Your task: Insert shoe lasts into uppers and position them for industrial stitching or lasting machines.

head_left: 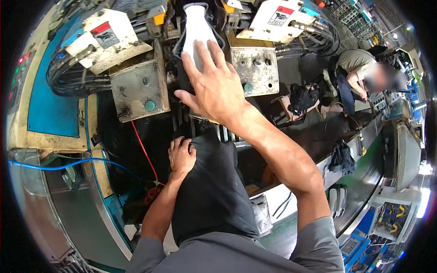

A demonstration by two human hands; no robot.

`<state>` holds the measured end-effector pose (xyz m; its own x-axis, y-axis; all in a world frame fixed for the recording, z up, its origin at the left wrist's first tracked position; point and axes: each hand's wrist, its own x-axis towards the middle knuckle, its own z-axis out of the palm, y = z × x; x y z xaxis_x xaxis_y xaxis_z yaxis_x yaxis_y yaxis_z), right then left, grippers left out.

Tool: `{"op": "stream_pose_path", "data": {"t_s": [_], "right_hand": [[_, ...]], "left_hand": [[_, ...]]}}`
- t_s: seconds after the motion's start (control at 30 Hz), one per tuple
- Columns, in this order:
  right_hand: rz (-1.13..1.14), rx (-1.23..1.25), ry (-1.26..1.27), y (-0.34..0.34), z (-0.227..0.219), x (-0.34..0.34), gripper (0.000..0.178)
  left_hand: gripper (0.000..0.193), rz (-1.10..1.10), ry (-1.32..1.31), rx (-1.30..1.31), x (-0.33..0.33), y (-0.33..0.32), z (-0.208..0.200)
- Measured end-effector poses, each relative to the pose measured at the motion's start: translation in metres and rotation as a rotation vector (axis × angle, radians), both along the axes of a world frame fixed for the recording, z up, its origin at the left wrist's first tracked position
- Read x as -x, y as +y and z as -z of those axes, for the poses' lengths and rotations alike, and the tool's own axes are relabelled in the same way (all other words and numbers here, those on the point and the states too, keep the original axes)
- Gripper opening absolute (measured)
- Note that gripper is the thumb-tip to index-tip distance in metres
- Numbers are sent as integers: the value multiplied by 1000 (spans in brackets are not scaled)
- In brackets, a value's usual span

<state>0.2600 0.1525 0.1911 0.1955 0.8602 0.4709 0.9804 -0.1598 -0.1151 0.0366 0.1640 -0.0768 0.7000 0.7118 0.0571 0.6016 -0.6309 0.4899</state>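
Observation:
My right hand (211, 88) reaches forward, fingers spread, and its fingertips lie on a white shoe-shaped piece (199, 29). That piece looks like a shoe with its pale sole side up and dark material round its edges; its near end is hidden under my palm. It sits in the middle of a machine, between two dirty metal control boxes, a left one (136, 88) and a right one (256, 68). My left hand (182, 155) rests on my dark-trousered leg with slightly bent fingers, holding nothing.
Hoses and white guard plates (107, 38) flank the machine. A blue-and-cream cabinet (57, 86) stands at left, crossed by a blue hose (59, 167). A seated person (359, 68) works at far right beyond a stool with a black bag (302, 100). A long bench (353, 182) runs along my right.

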Motion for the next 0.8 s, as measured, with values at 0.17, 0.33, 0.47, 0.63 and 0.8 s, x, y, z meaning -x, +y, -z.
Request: {"op": "stream_pose_path", "data": {"t_s": [0.17, 0.33, 0.47, 0.63, 0.8], "right_hand": [[142, 130, -50, -4, -12, 18, 74], [162, 143, -70, -1, -11, 21, 72], [159, 111, -85, 18, -13, 5, 72], [129, 98, -99, 72, -16, -37, 71], [94, 6, -68, 116, -23, -82, 63]], "left_hand": [[32, -42, -12, 67, 12, -2, -3], [31, -64, -69, 59, 19, 6, 3], [31, -62, -56, 75, 13, 11, 2], [30, -42, -63, 89, 13, 10, 5], [29, -25, -61, 94, 4, 12, 2]]}}
